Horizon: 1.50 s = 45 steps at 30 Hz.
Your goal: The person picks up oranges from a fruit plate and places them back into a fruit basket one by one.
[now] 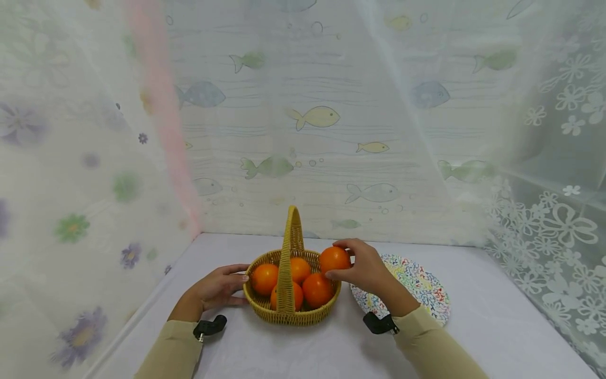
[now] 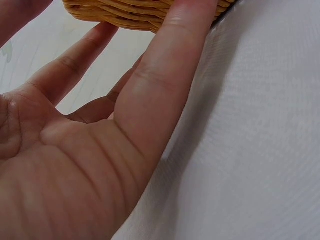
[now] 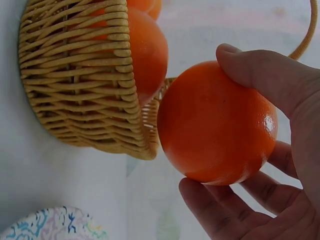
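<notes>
An orange is pinched between the thumb and fingers of my right hand, over the right rim of the wicker basket. In the right wrist view this held orange sits just beyond the basket's woven rim. Several more oranges lie inside the basket, partly behind its tall arched handle. My left hand touches the basket's left side with extended, spread fingers. The left wrist view shows those fingers reaching to the basket's woven wall.
A round plate with a multicoloured squiggle pattern lies right of the basket, partly under my right forearm. White cloth covers the table. Curtains with fish and flower prints hang behind and at both sides.
</notes>
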Available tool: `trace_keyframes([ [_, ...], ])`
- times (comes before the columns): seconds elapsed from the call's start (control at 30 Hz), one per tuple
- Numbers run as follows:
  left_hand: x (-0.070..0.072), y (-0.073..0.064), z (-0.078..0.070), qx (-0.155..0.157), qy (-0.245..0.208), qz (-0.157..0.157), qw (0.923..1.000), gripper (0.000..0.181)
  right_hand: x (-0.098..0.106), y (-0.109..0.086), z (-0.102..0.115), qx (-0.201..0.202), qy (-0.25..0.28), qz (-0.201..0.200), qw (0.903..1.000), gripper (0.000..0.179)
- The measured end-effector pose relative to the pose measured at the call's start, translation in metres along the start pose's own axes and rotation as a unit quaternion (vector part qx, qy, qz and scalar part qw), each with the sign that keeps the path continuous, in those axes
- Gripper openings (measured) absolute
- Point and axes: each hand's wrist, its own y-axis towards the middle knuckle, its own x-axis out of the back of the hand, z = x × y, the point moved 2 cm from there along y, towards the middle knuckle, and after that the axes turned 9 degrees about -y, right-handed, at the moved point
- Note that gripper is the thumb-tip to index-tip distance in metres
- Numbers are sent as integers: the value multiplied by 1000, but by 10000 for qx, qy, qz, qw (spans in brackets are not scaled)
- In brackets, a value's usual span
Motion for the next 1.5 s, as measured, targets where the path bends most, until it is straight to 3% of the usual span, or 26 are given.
trace_keyframes([
  [0.23,-3,1,-3,-11,82,-37,10000,64,-4,9,2,-101,1,-114,9999,70],
  [0.63,4,0,0,-35,-45,126,9999,61,-23,25,3,-191,4,-75,9998,73],
  [0.97,-4,-9,-5,-63,-140,263,9995,60,-31,29,4,-166,-49,-20,9998,72],
  [1.5,0,-3,-3,-24,-176,265,9995,58,-42,28,0,-290,238,40,9993,77],
])
